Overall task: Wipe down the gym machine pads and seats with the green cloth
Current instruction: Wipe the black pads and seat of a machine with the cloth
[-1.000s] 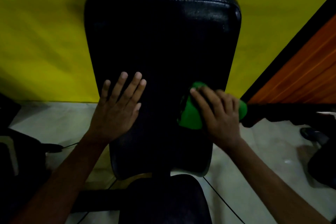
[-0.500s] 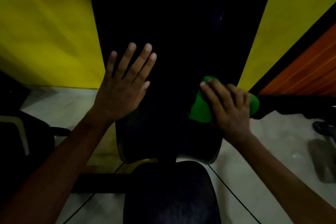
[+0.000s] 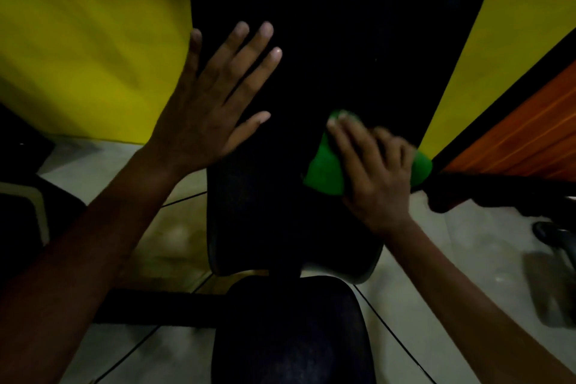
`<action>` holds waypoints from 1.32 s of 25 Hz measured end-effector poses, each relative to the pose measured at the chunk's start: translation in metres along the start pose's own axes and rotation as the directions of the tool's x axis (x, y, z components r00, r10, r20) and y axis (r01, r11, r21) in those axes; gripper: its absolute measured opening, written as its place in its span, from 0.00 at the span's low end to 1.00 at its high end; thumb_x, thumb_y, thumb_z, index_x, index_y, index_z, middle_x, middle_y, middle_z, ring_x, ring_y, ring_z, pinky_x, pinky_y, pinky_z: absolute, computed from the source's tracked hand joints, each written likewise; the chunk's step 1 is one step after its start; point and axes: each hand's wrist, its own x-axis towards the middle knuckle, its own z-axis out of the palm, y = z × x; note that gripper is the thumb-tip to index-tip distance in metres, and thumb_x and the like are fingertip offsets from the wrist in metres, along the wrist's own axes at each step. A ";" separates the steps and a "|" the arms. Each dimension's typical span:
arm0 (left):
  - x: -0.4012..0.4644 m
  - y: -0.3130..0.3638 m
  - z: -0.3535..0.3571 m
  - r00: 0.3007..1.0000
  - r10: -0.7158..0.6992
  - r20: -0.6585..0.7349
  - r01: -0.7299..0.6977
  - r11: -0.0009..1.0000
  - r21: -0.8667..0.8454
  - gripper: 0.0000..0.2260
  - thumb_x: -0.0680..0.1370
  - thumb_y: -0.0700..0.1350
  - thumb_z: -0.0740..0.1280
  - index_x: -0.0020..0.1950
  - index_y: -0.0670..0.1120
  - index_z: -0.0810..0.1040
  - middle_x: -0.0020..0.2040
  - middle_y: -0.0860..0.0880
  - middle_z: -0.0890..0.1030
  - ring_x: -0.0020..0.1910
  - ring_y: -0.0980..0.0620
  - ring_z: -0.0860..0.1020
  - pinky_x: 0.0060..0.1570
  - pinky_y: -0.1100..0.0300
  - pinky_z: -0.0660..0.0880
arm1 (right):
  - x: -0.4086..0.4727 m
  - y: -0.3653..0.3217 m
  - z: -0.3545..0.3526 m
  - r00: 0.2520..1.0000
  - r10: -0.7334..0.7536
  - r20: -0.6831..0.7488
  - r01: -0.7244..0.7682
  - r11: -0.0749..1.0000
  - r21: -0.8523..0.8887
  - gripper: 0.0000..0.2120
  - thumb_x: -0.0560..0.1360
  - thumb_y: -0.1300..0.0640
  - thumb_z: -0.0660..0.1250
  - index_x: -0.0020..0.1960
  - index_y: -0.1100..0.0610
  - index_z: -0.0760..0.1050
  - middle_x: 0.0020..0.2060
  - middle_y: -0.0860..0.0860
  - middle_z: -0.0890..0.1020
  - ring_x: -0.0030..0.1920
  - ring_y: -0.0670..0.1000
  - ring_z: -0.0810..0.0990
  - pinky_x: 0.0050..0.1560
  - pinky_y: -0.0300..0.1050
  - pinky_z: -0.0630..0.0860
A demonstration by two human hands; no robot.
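While the left hand [image 3: 202, 112] lies flat on the tall black back pad [image 3: 327, 72] with its fingers straight and spread wide, the right hand [image 3: 374, 171] presses the green cloth [image 3: 324, 170] onto the same pad. The cloth is bunched under the right palm and fingers, low on the pad near its right edge. The right fingers bend over the cloth and hold it; they look a bit blurry. The pad is long from top to bottom, and most of it stands above the cloth, so the next wipe likely needs to go up or across to the left. The right hand is the one doing the wiping. The seat [image 3: 290, 333] sits just below the pad. There are two hands, one cloth, one back pad and one seat.
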 end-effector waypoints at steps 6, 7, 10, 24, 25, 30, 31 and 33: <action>0.003 -0.008 -0.006 0.997 0.075 0.034 -0.077 0.993 0.085 0.28 0.83 0.55 0.56 0.78 0.43 0.54 0.76 0.42 0.58 0.75 0.42 0.56 0.72 0.41 0.51 | -0.046 -0.020 0.002 0.847 -0.466 0.256 0.459 0.884 0.089 0.22 0.77 0.58 0.56 0.71 0.58 0.64 0.64 0.53 0.76 0.56 0.58 0.70 0.54 0.53 0.65; 0.002 -0.009 -0.006 0.996 0.078 0.032 -0.081 0.991 0.104 0.27 0.83 0.55 0.56 0.78 0.43 0.54 0.76 0.42 0.58 0.75 0.42 0.56 0.72 0.41 0.51 | -0.024 -0.020 -0.001 0.910 -0.374 0.179 0.364 0.927 0.085 0.22 0.77 0.58 0.58 0.71 0.58 0.65 0.65 0.53 0.75 0.56 0.58 0.70 0.53 0.53 0.65; 0.003 -0.012 -0.007 0.996 0.077 0.036 -0.080 0.993 0.085 0.25 0.84 0.53 0.54 0.78 0.44 0.54 0.77 0.44 0.57 0.76 0.44 0.55 0.72 0.42 0.50 | 0.037 -0.012 -0.001 0.996 0.029 -0.086 -0.023 0.997 0.070 0.24 0.75 0.58 0.67 0.70 0.58 0.68 0.66 0.53 0.68 0.56 0.57 0.69 0.52 0.51 0.65; 0.004 -0.031 -0.016 0.991 0.130 0.043 -0.126 0.988 -0.088 0.22 0.84 0.44 0.57 0.77 0.43 0.57 0.75 0.39 0.59 0.75 0.39 0.55 0.73 0.43 0.50 | 0.036 -0.051 0.018 0.996 -0.094 0.009 0.093 0.994 0.052 0.24 0.77 0.56 0.64 0.71 0.57 0.65 0.66 0.52 0.68 0.57 0.58 0.69 0.54 0.52 0.65; 0.003 -0.032 -0.018 0.990 0.132 0.042 -0.127 0.987 -0.096 0.22 0.83 0.42 0.57 0.77 0.43 0.58 0.76 0.39 0.59 0.75 0.39 0.55 0.73 0.44 0.50 | 0.021 -0.058 0.021 0.972 -0.224 0.077 0.221 0.974 0.048 0.22 0.78 0.58 0.60 0.71 0.57 0.65 0.66 0.52 0.70 0.56 0.57 0.70 0.54 0.52 0.65; 0.004 -0.034 -0.022 0.984 0.162 0.079 -0.149 0.977 -0.153 0.20 0.84 0.41 0.53 0.77 0.43 0.58 0.76 0.40 0.58 0.75 0.41 0.54 0.74 0.46 0.49 | 0.017 -0.077 0.013 0.933 -0.300 0.201 0.278 0.952 0.130 0.21 0.78 0.56 0.58 0.69 0.58 0.69 0.63 0.53 0.77 0.57 0.57 0.69 0.55 0.53 0.64; 0.004 -0.034 -0.022 0.984 0.160 0.081 -0.144 0.974 -0.173 0.20 0.84 0.40 0.52 0.76 0.42 0.58 0.76 0.40 0.58 0.75 0.41 0.55 0.74 0.46 0.49 | 0.034 -0.080 0.012 0.973 -0.179 0.144 0.160 0.978 0.135 0.21 0.78 0.55 0.60 0.70 0.57 0.68 0.64 0.52 0.75 0.58 0.57 0.69 0.55 0.53 0.65; 0.005 -0.036 -0.027 0.983 0.157 0.090 -0.135 0.968 -0.211 0.19 0.84 0.40 0.46 0.76 0.42 0.59 0.75 0.39 0.59 0.75 0.41 0.56 0.74 0.47 0.49 | 0.057 -0.082 0.016 0.999 -0.029 0.035 0.025 0.993 0.113 0.21 0.78 0.54 0.62 0.70 0.57 0.69 0.66 0.52 0.72 0.58 0.57 0.69 0.54 0.52 0.65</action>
